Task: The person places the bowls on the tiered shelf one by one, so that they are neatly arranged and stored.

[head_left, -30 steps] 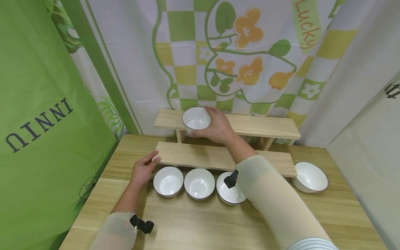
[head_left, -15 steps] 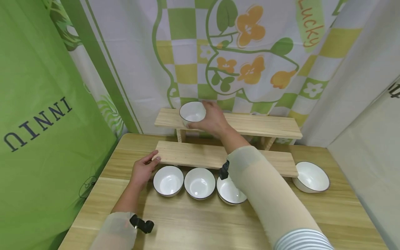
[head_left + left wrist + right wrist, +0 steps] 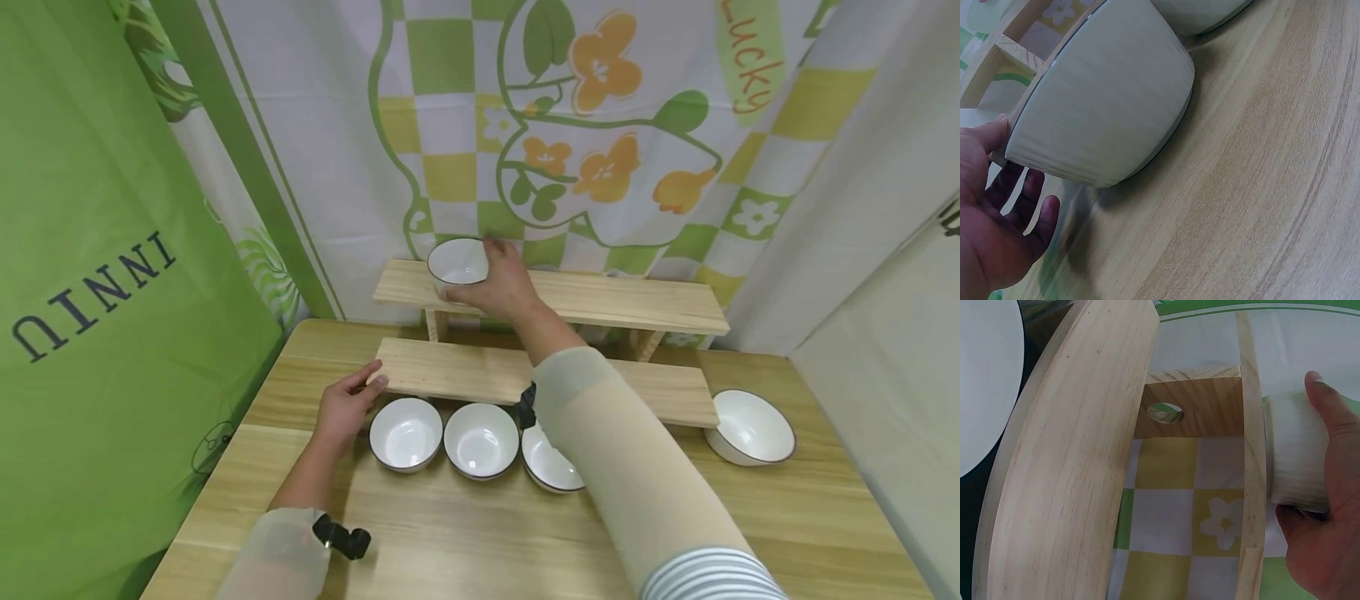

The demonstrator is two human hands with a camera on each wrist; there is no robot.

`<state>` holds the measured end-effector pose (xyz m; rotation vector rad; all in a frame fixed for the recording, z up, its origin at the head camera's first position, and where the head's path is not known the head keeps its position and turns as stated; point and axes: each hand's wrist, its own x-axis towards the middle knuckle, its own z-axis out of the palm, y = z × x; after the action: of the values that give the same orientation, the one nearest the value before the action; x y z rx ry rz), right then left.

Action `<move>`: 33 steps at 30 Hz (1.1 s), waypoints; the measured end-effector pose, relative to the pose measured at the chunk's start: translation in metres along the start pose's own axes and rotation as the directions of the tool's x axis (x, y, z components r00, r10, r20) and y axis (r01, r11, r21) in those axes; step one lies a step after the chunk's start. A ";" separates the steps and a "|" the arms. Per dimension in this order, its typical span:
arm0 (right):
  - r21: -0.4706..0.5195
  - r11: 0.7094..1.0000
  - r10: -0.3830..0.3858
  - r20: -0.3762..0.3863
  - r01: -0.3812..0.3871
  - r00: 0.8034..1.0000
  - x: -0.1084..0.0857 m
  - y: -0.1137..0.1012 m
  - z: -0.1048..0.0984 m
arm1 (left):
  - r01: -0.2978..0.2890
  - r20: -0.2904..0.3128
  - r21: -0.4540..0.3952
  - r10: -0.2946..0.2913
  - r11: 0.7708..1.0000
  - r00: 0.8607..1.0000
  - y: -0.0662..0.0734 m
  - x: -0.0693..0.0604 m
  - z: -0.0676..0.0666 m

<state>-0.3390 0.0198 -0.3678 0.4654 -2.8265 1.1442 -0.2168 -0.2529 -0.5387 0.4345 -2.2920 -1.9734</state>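
A white bowl with a dark rim [image 3: 456, 260] is at the left part of the upper board of a two-tier wooden shelf [image 3: 630, 300]. My right hand [image 3: 508, 283] grips its right side, thumb in front and fingers at the back rim. In the right wrist view the held bowl [image 3: 1297, 450] is just beyond the upper board's edge. Whether it touches the board cannot be told. My left hand [image 3: 348, 408] holds the left end of the lower board [image 3: 450, 371] between thumb and fingers. Beside it stands the left front bowl [image 3: 1104, 94].
In front of the shelf stand a left bowl [image 3: 406, 434], a middle bowl [image 3: 482, 441] and a right bowl [image 3: 551, 458], partly behind my right sleeve. Another bowl [image 3: 752, 427] stands by the shelf's right end. A patterned curtain [image 3: 450, 108] hangs close behind the shelf.
My right hand has moved the bowl slightly left and back along the upper board. The left hand keeps its place at the lower board's end.
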 end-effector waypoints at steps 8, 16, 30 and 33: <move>0.027 0.999 0.028 0.009 -0.028 1.000 -0.003 0.006 -0.003 | -0.004 0.012 0.002 0.004 1.000 1.000 0.001 -0.001 0.004; -0.023 0.999 -0.034 0.023 0.035 0.999 -0.007 0.020 -0.018 | 0.011 0.014 -0.019 -0.011 1.000 1.000 0.000 -0.001 0.000; -0.007 0.999 -0.044 0.015 0.044 0.999 -0.027 0.037 -0.044 | -0.004 -0.013 -0.014 0.004 1.000 1.000 0.001 -0.003 0.002; -0.003 0.999 -0.042 0.013 0.042 0.999 -0.034 0.041 -0.049 | -0.002 -0.010 -0.012 0.002 1.000 1.000 0.003 -0.004 0.002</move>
<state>-0.3220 0.0894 -0.3653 0.5309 -2.8154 1.1335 -0.2141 -0.2496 -0.5351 0.4397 -2.2725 -1.9790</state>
